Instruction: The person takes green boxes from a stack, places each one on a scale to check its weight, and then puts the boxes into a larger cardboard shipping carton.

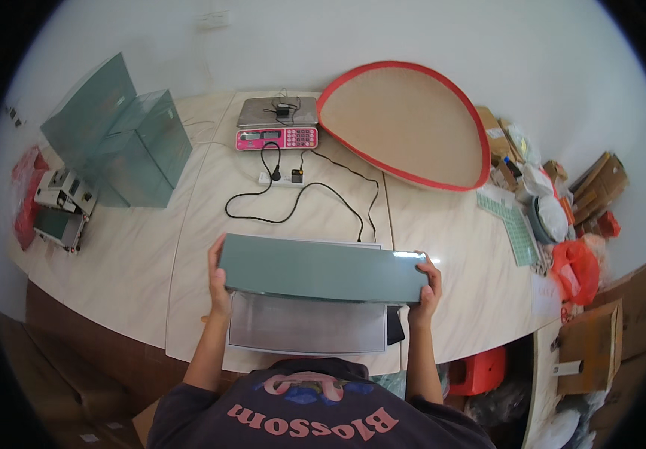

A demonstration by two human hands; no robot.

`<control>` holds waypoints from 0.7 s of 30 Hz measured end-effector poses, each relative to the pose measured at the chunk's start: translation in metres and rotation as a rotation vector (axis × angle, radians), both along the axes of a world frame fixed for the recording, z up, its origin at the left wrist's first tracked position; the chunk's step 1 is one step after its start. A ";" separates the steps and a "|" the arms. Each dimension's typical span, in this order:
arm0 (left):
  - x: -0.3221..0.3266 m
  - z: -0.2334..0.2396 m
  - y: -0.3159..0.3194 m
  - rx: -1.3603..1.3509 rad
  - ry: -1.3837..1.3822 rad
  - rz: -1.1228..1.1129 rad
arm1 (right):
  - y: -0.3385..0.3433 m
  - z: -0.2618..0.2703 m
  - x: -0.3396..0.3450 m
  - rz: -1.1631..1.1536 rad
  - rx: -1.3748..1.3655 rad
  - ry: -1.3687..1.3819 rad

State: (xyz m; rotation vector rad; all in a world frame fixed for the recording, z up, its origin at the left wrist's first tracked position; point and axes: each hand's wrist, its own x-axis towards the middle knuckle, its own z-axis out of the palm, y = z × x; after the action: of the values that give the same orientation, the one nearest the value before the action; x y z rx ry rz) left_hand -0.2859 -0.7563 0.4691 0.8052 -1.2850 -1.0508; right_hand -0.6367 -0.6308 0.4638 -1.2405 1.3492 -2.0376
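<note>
Both my hands hold a long, glossy grey-green box (pixel 323 269) by its two ends. My left hand (pixel 219 275) is pressed against its left end, and my right hand (pixel 428 286) wraps the right end with fingers bent over the edge. The box covers part of a flat grey panel with a white frame (pixel 307 325) lying on the table in front of me. Whether the box touches the panel cannot be told. A dark flat object (pixel 395 325) sticks out at the panel's right side, partly hidden.
Behind, a pink-fronted digital scale (pixel 276 138) stands near a white power strip (pixel 282 179) with looping black cables (pixel 261 220). A red-rimmed round tray (pixel 407 123) leans on the wall. Wrapped green boxes (pixel 132 151), a tape-dispensing machine (pixel 62 216) and a sticker sheet (pixel 516 236) flank the table.
</note>
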 end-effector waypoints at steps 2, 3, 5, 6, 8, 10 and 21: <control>-0.002 0.000 0.004 -0.021 -0.005 -0.010 | 0.004 -0.001 -0.001 -0.016 0.029 -0.003; 0.000 -0.001 0.005 -0.006 -0.009 -0.019 | 0.003 -0.001 0.001 -0.017 0.022 -0.012; 0.001 0.005 0.010 0.020 -0.005 -0.040 | 0.001 0.002 0.003 -0.019 0.006 -0.020; -0.001 0.006 0.010 0.017 0.009 -0.061 | 0.002 -0.006 -0.002 -0.019 -0.002 -0.047; 0.012 0.008 0.007 0.000 0.008 -0.095 | -0.004 -0.009 0.008 -0.022 -0.001 -0.029; 0.032 -0.002 0.001 0.071 0.172 -0.085 | -0.014 -0.007 0.030 0.012 -0.004 -0.055; 0.187 -0.141 -0.023 1.026 0.076 0.181 | -0.079 0.001 0.160 0.184 0.008 -0.005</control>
State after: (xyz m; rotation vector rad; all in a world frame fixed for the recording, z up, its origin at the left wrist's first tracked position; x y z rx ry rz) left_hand -0.0986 -0.7788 0.3283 1.5818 -0.5194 -1.5745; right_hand -0.4765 -0.7097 0.4650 -1.3038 1.1919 -1.9053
